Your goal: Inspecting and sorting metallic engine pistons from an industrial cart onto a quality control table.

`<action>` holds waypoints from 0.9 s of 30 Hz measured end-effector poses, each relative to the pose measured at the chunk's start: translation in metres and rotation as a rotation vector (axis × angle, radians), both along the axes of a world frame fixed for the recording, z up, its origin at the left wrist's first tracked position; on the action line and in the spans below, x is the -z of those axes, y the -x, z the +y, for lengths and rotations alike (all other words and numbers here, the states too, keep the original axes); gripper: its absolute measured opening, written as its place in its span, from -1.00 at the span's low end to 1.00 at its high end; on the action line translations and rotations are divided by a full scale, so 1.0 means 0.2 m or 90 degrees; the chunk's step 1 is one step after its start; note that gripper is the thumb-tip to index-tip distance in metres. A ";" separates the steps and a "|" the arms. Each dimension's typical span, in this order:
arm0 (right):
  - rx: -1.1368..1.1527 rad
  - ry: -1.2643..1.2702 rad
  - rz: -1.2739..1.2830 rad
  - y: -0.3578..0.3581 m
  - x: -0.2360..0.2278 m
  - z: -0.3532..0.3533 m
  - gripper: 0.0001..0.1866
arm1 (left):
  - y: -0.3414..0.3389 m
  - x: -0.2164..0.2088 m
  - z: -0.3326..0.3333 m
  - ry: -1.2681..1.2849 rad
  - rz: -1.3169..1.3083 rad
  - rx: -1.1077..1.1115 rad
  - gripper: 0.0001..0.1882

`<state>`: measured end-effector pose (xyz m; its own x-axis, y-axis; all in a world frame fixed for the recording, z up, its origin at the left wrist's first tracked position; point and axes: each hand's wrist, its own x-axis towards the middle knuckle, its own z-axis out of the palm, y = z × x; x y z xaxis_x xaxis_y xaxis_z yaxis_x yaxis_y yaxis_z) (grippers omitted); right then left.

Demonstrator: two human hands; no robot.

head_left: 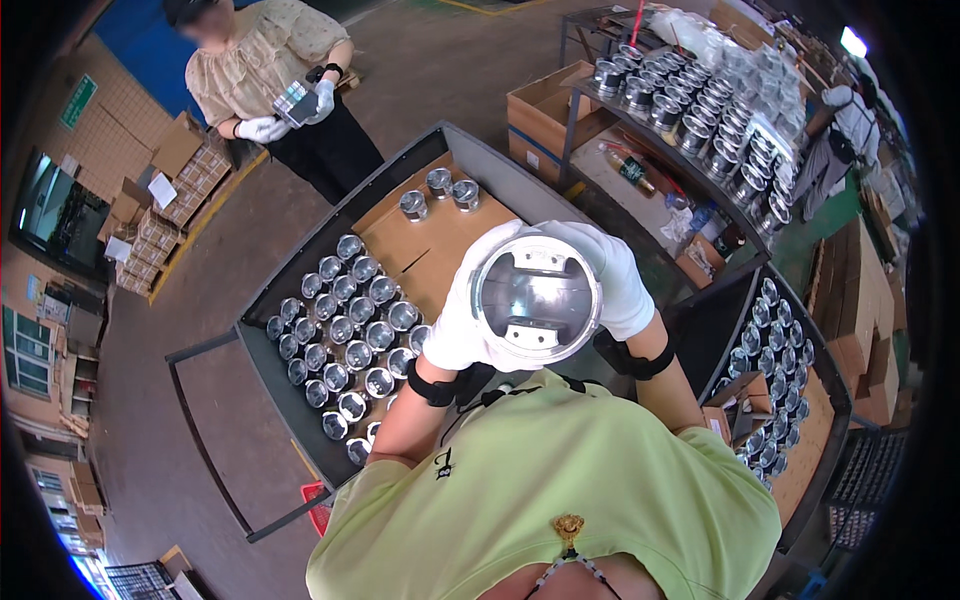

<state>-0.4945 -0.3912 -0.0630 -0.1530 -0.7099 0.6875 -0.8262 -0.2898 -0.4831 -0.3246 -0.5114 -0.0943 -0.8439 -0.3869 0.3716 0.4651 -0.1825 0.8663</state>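
Observation:
Close in front of me is a round metal piston (pixel 541 297), its hollow underside facing up toward the view. White-gloved, my left hand (pixel 462 318) is wrapped round its left side, and my right hand (pixel 618 280) grips the far right side, also gloved. Most of the fingertips are hidden behind the piston. Below and to the left, rows of similar pistons (pixel 358 354) stand in a dark metal cart (pixel 262 300) lined with cardboard. Three more pistons (pixel 440 181) stand apart on the cardboard sheet (pixel 420 245) at the cart's far end.
A second cart with pistons (pixel 770 340) and a small open box (pixel 740 400) is at my right. Beyond it, a metal rack (pixel 640 115) carries many pistons and plastic bags. At far left a person (pixel 275 80) in white gloves holds a small stack; another person (pixel 848 140) is at far right.

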 end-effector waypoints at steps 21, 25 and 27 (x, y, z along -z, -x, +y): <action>-0.337 -0.871 0.019 0.04 0.99 -0.81 -0.52 | -0.24 0.89 -0.22 0.181 -0.799 -0.387 -0.05; -0.401 -0.897 0.186 0.23 1.40 -0.99 -0.61 | -0.69 1.41 -0.03 0.135 -1.026 -0.293 -0.15; -0.404 -0.877 0.351 0.33 1.63 -1.09 -0.67 | -0.84 1.62 0.16 0.106 -1.121 -0.208 -0.11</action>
<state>-0.5606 -0.6085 -0.3888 0.4281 -0.6528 -0.6249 -0.9009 -0.2542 -0.3517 -0.1571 -0.4792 -0.4190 -0.1543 -0.6578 -0.7372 -0.9323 -0.1501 0.3291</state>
